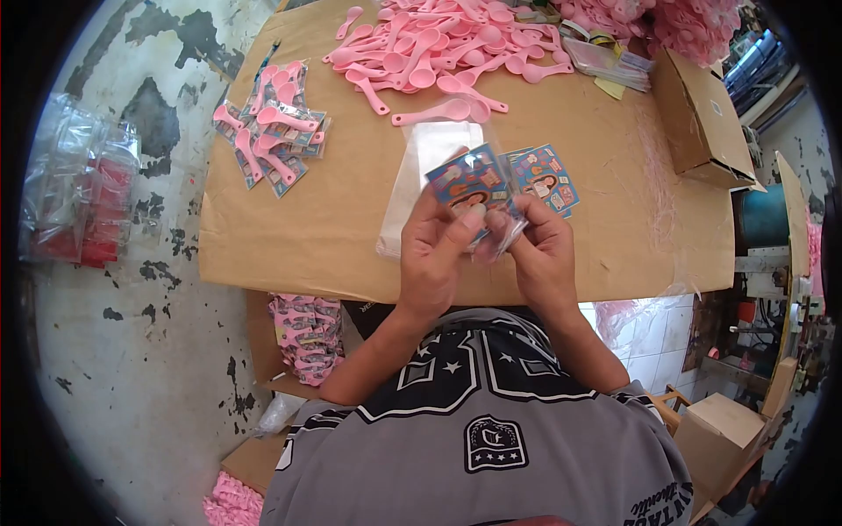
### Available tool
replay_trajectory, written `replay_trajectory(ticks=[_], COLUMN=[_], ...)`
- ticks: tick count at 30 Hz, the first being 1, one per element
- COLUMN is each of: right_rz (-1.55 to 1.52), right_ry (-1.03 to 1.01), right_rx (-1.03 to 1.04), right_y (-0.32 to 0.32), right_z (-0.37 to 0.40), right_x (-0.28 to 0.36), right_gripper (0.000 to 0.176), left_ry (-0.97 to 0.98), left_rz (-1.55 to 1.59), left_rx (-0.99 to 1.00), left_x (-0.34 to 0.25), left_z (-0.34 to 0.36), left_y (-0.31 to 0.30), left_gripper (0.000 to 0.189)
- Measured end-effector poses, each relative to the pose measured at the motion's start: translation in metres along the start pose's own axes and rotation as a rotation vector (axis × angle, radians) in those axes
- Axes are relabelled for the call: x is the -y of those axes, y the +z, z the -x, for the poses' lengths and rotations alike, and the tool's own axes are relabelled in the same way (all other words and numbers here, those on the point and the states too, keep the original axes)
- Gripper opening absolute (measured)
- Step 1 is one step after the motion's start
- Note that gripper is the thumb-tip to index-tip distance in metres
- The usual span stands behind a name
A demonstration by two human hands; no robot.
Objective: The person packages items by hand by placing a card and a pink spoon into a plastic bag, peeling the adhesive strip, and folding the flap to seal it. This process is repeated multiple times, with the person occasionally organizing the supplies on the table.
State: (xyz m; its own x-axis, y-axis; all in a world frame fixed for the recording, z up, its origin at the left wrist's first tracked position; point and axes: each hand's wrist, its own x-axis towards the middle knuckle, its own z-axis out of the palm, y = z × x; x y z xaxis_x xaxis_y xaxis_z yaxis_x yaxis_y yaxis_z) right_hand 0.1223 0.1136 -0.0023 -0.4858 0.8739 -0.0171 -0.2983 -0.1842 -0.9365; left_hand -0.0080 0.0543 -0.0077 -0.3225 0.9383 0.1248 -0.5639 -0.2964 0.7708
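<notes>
Two hands are counted, left hand [434, 263] and right hand [544, 259], with one printed card [469, 182] and one clear sleeve [507, 235] held. Two cardboard boxes [702, 114] are seen. The loose pink spoons [438, 48] and packed spoons [272, 131] are too many to be counted.

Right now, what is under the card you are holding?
A pile of clear bags on the cardboard, with more cards beside it. The left hand, the right hand and the card cover the pile's near end.
</notes>
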Motion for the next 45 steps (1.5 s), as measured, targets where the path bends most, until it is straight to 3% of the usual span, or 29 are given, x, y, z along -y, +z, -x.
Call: replay_trajectory(ticks=[4,7,12,18,21,27,30,33,36,39,42,45], right_rz=[0.027,0.044,0.02,0.062,-0.022,0.033,0.127,0.606,0.423,0.544,0.845,0.958], right_ry=[0.139,0.169,0.128,0.196,0.034,-0.039,-0.187,-0.309,-0.252,-0.281,-0.825,-0.961], right_rx=[0.027,0.03,-0.061,-0.008,-0.054,-0.061,-0.117,-0.086,-0.077,-0.107,-0.062,0.175], right_y=[0.003,0.008,0.015,0.01,0.016,0.021,0.027,0.013,0.009,0.009,0.014,0.001], right_z=[0.007,0.011,0.013,0.013,0.005,-0.002,0.002,0.001,-0.008,-0.011,-0.011,-0.006], right_x=[-0.004,-0.005,-0.006,-0.001,-0.02,-0.028,-0.023,-0.022,-0.023,-0.013,-0.001,0.002], right_gripper=[0.02,0.021,0.022,0.021,0.025,0.033,0.036,0.051,0.058,0.055,0.047,0.036], left_ry=[0.018,0.047,0.054,0.042,0.018,-0.01,-0.03,-0.064,-0.114,-0.133,-0.134,-0.105], left_rz=[0.285,0.4,0.387,0.375,0.344,0.373,0.343,0.303,0.335,0.333,0.363,0.432], left_rx=[-0.058,0.037,0.043,-0.003,-0.003,-0.039,-0.097,-0.138,-0.126,-0.115,-0.146,-0.21], left_x=[-0.014,-0.015,-0.013,-0.012,-0.007,-0.003,-0.005,-0.006,-0.007,-0.007,-0.011,-0.017], left_z=[-0.013,-0.022,-0.023,-0.023,-0.022,-0.019,-0.02,-0.022,-0.021,-0.021,-0.023,-0.028], left_y=[0.009,-0.002,-0.004,0.0,0.005,0.003,-0.002,-0.004,0.003,0.006,0.002,-0.008], left_gripper=[0.067,0.067,0.064,0.052,0.046,0.036,0.035,0.034,0.032,0.034,0.036,0.035])
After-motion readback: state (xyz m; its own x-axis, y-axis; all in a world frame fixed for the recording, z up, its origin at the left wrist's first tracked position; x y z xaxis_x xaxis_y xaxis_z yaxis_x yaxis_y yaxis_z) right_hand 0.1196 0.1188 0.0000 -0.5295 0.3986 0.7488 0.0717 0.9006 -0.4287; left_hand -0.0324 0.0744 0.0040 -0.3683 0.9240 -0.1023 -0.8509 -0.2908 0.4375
